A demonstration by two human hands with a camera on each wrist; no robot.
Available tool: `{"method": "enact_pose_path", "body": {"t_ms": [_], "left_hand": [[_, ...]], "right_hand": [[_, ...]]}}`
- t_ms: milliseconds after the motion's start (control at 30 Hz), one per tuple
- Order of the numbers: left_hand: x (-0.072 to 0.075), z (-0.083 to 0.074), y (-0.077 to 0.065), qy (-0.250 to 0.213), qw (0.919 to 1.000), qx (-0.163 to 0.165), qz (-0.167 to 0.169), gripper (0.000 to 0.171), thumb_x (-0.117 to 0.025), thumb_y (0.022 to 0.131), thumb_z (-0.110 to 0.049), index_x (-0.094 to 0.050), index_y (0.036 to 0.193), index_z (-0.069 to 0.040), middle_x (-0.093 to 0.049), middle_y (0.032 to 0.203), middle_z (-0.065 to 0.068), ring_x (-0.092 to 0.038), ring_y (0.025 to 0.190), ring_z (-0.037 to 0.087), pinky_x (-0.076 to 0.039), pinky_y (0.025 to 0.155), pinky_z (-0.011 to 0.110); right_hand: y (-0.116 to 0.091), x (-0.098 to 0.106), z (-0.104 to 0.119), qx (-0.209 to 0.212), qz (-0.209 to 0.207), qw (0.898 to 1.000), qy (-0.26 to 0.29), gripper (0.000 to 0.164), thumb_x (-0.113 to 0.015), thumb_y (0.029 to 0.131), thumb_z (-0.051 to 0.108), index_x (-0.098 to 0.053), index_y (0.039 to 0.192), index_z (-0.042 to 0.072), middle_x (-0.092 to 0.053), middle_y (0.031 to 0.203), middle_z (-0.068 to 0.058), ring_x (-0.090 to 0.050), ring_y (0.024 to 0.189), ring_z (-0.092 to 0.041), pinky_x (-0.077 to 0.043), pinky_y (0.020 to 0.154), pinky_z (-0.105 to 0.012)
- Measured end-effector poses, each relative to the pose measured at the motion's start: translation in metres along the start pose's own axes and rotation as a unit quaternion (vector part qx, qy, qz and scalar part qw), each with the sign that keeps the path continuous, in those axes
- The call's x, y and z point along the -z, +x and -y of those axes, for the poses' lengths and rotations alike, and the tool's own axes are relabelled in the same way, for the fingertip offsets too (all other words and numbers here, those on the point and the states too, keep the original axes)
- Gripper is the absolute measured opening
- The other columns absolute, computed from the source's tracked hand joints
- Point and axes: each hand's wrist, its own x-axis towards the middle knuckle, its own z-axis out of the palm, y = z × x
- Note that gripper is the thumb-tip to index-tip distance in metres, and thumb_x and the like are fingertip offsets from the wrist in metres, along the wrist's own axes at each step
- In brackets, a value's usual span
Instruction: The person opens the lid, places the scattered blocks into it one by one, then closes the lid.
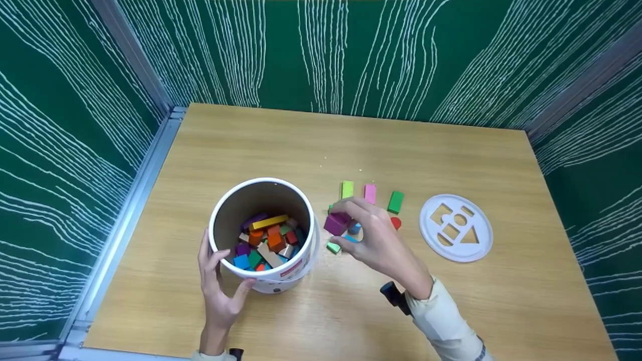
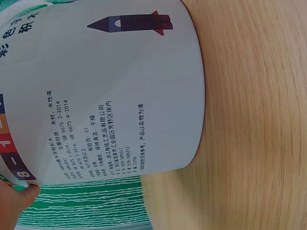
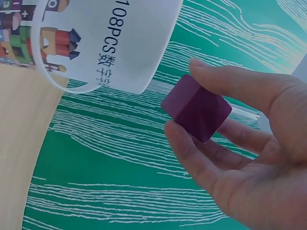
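Observation:
My right hand (image 1: 373, 235) pinches a purple block (image 1: 336, 224) between thumb and fingers, just right of the white bucket (image 1: 213, 230). The right wrist view shows this purple block (image 3: 196, 108) held at the fingertips, beside the bucket's handle (image 3: 43, 67). On the bucket's near left side, my left hand (image 1: 220, 288) grips the rim and wall, fingers and thumb spread round it. Inside lie several colored blocks, among them an orange one (image 1: 275, 242) and a yellow one (image 1: 269, 222). The left wrist view shows the printed wall (image 2: 120, 72) and part of the left thumb (image 2: 26, 196).
Lime (image 1: 347, 189), pink (image 1: 370, 192) and green (image 1: 395, 202) blocks lie behind the right hand, with a red piece (image 1: 395, 222) nearby. A light green block (image 1: 333, 247) sits beside the bucket. Farther right is a white lid (image 1: 462, 254) with shaped holes. Green walls edge the wooden table (image 1: 311, 140).

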Motion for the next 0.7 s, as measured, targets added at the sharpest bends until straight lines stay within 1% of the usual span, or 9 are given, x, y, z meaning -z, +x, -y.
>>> {"method": "enact_pose_path", "body": {"t_ms": [67,200,300,433,633,700], "left_hand": [[0.0,0.0,0.0,0.004,1.0,0.005,0.0,0.057,-0.071,0.066,-0.005,-0.042,0.113,0.006,-0.014,0.139,0.028,-0.017,0.126,0.039,-0.027,0.103,0.033],[0.0,0.0,0.0,0.005,0.9999,0.01,0.0,0.057,-0.071,0.065,-0.004,-0.042,0.113,0.006,-0.014,0.139,0.027,-0.017,0.127,0.038,-0.027,0.103,0.034],[-0.001,0.0,0.0,0.006,0.9999,0.01,0.0,0.058,-0.072,0.065,-0.005,-0.042,0.113,0.006,-0.014,0.139,0.028,-0.017,0.126,0.038,-0.027,0.103,0.034],[-0.001,0.001,0.0,0.003,1.0,0.009,0.001,0.057,-0.072,0.065,-0.005,-0.042,0.113,0.006,-0.014,0.139,0.028,-0.017,0.127,0.038,-0.026,0.103,0.035],[0.001,0.002,0.0,0.004,0.9999,0.013,0.001,0.057,-0.072,0.066,-0.006,-0.042,0.113,0.006,-0.014,0.14,0.027,-0.016,0.127,0.038,-0.026,0.103,0.035],[0.001,0.001,0.0,0.008,0.9999,0.013,0.0,0.057,-0.072,0.066,-0.007,-0.042,0.113,0.005,-0.014,0.14,0.026,-0.017,0.127,0.037,-0.026,0.103,0.037]], "right_hand": [[0.003,0.0,0.003,0.003,0.006,1.0,-0.005,0.043,-0.076,0.066,0.023,-0.058,0.105,0.014,-0.056,0.102,0.007,-0.053,0.084,-0.004,-0.049,0.067,-0.015],[0.01,-0.002,0.007,0.009,0.016,1.0,0.003,0.043,-0.076,0.066,0.02,-0.058,0.105,0.015,-0.055,0.103,0.007,-0.054,0.087,-0.005,-0.05,0.069,-0.018],[0.015,-0.002,0.008,0.007,0.024,1.0,0.012,0.043,-0.077,0.066,0.018,-0.058,0.105,0.016,-0.055,0.104,0.007,-0.054,0.087,-0.004,-0.05,0.07,-0.019],[0.02,-0.001,0.009,0.003,0.031,0.999,0.012,0.044,-0.077,0.066,0.019,-0.058,0.105,0.017,-0.054,0.105,0.008,-0.052,0.089,-0.003,-0.049,0.069,-0.017],[0.026,-0.003,0.011,0.017,0.044,0.999,0.009,0.042,-0.076,0.067,0.018,-0.059,0.105,0.014,-0.055,0.105,0.005,-0.052,0.088,-0.005,-0.049,0.07,-0.017],[0.028,-0.004,0.011,0.02,0.048,0.999,0.006,0.042,-0.076,0.067,0.018,-0.059,0.105,0.015,-0.055,0.105,0.005,-0.052,0.088,-0.005,-0.049,0.07,-0.016]]}}
